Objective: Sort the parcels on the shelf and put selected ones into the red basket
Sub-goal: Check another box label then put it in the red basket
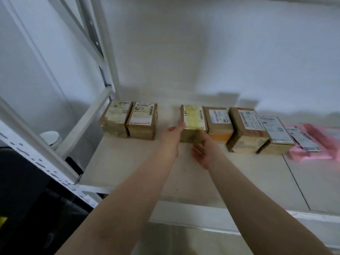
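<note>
A row of brown cardboard parcels stands along the back of the white shelf (pixel 139 173). The middle parcel with a yellowish label (pixel 193 118) has my left hand (pixel 173 137) against its left side, fingers straight and thumb touching the top edge. My right hand (pixel 204 153) is at its front right corner, palm turned up, fingers reaching to the box's lower edge. Two parcels (pixel 128 120) sit apart at the left. Three more boxes (pixel 246 129) stand to the right. No red basket is in view.
Pink plastic mailers (pixel 312 144) with labels lie at the right end of the row. The rack's white upright and diagonal braces (pixel 103 52) stand at the left. A gap separates the two left parcels from the middle one. The shelf's front half is bare.
</note>
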`<state>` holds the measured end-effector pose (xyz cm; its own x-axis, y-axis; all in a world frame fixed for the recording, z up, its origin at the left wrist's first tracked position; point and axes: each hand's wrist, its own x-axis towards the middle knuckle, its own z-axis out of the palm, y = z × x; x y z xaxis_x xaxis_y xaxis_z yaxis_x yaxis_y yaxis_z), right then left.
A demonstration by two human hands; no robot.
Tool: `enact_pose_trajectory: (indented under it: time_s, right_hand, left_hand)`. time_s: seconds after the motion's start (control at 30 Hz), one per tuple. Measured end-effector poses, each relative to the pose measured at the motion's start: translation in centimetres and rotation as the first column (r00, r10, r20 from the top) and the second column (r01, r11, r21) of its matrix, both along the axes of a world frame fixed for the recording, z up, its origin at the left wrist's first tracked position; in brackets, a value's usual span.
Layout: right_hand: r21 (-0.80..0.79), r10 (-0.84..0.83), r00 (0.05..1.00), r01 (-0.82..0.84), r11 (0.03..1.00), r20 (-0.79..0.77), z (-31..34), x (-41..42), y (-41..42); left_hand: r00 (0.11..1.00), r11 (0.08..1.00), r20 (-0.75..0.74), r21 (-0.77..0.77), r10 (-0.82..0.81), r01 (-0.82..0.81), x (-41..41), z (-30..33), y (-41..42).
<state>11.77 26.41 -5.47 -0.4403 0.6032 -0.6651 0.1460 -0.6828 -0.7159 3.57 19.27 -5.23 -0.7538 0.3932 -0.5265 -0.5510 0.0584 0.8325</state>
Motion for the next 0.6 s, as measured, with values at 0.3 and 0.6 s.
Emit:
enact_pose_trajectory:
  time_s: [0.3,0.6]
  right_hand:
    - [-0.02,-0.017,1.0,0.017,1.0,0.01,-0.2,-1.8,1.2]
    - [-0.041,0.019,0.995,-0.023,0.999,-0.096,-1.2,-2.4,-0.2]
  left_hand:
    - [0.991,0.988,-0.132,-0.152,-0.038,0.018,-1.5,-0.9,3.6]
    - [0.977,0.995,-0.196,0.073,0.087,-0.074,-1.3,-1.3,1.0]
